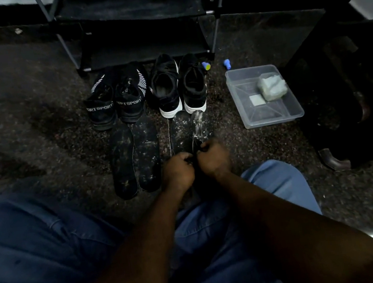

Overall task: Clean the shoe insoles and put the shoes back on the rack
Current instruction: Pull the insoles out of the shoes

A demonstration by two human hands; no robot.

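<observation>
Insoles [189, 129] — in left hand [177, 172], right hand [214, 157]

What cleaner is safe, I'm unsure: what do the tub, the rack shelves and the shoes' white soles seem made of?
The tub looks like clear glossy plastic: the floor shows through it. The rack shelves seem matte black fabric, without shine, though dim light leaves it open. The white soles look like smooth rubber or foam.

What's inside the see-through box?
Inside the box sit a pale lumpy wad and a small flat square. Whatever lies under the wad is covered.
</observation>
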